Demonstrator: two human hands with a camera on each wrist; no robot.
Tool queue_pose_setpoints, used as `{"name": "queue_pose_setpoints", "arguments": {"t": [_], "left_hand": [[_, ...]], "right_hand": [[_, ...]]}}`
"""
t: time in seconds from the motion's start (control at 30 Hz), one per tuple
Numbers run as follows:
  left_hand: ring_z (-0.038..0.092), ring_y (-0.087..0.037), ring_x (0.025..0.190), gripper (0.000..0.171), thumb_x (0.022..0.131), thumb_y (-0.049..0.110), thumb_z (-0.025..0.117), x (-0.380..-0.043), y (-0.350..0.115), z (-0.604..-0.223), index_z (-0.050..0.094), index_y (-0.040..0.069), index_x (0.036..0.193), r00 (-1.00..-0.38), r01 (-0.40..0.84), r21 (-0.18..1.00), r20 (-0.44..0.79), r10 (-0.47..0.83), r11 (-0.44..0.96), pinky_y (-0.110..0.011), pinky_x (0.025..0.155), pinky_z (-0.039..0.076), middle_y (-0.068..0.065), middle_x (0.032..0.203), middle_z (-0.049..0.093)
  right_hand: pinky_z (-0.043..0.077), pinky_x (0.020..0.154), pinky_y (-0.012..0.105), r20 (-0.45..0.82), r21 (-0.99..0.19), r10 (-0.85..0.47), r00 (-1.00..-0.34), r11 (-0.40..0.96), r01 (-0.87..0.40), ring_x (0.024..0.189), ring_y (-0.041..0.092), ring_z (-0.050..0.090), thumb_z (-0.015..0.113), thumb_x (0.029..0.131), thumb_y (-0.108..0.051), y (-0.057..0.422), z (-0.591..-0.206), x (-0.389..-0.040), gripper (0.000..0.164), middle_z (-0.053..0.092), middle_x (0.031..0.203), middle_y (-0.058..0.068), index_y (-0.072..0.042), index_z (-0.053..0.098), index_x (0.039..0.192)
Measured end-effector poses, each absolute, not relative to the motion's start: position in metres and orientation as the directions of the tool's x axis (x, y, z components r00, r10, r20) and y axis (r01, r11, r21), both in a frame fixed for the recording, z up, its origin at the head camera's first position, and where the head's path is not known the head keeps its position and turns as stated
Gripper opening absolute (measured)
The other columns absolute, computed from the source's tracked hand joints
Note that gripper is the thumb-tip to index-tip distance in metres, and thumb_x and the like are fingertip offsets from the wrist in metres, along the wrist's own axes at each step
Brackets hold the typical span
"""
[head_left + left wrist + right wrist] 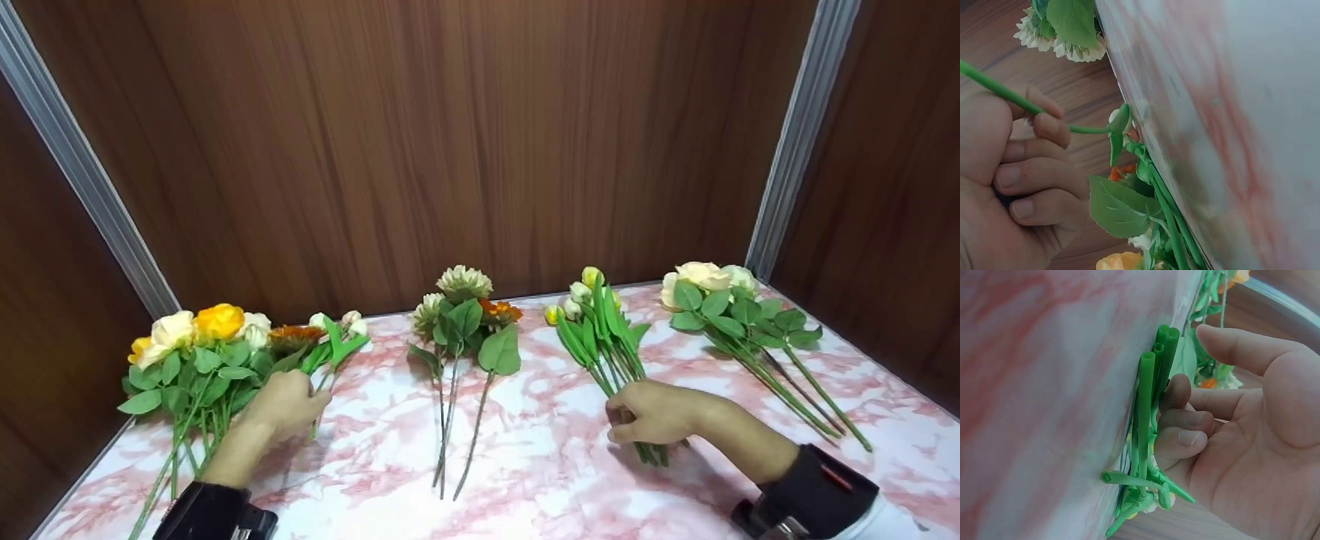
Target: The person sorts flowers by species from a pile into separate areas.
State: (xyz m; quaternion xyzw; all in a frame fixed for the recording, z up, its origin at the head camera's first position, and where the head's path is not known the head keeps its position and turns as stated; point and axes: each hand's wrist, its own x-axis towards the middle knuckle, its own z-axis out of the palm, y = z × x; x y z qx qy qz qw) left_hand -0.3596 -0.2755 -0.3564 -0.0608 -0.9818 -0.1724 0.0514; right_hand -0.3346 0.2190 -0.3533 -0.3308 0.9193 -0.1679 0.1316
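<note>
My left hand (283, 405) is at the left, over the edge of a mixed group of flowers. Between its thumb and index finger it pinches the thin green stem of a tulip (1086, 130); the other fingers are curled loosely. At the right, my right hand (660, 412) lies against the stems of a tulip bunch (609, 337) with yellow and white heads. Seen from the right wrist, its fingers (1185, 433) are loosely bent beside the green stems (1145, 399), and the thumb stands apart from them.
Cream and orange roses (219, 321) lie at the left on the pink-marbled table (540, 465). In the middle are cream and orange flowers (465, 282) on long stems. Pale roses (703, 276) lie far right. A brown wood-grain panel (480, 150) stands behind.
</note>
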Motion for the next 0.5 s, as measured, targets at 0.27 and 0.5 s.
{"name": "queue_pose_setpoints", "arguments": {"t": [0.27, 0.5], "left_hand": [[0.035, -0.013, 0.045, 0.040, 0.086, 0.027, 0.051, -0.356, -0.263, -0.341, 0.040, 0.016, 0.049, -0.954, 0.107, 0.343, 0.299, 0.000, 0.933, -0.027, 0.042, 0.029, 0.004, 0.047, 0.033], [0.038, -0.012, 0.038, 0.031, 0.085, 0.019, 0.051, -0.334, -0.223, -0.318, 0.051, 0.012, 0.055, -0.817, 0.246, 0.352, 0.577, -0.002, 0.903, -0.024, 0.033, 0.031, -0.001, 0.047, 0.047]], "right_hand": [[0.039, 0.054, 0.019, -0.101, -0.379, -0.672, -0.734, 0.708, -0.596, 0.053, 0.002, 0.045, 0.064, 0.084, -0.025, 0.219, -0.355, -0.336, 0.017, 0.049, 0.060, -0.011, -0.016, 0.052, 0.076], [0.041, 0.062, 0.025, -0.060, -0.292, -0.652, -0.756, 0.735, -0.612, 0.065, 0.007, 0.045, 0.061, 0.085, -0.031, 0.215, -0.352, -0.333, 0.028, 0.047, 0.069, -0.006, -0.004, 0.060, 0.094]]}}
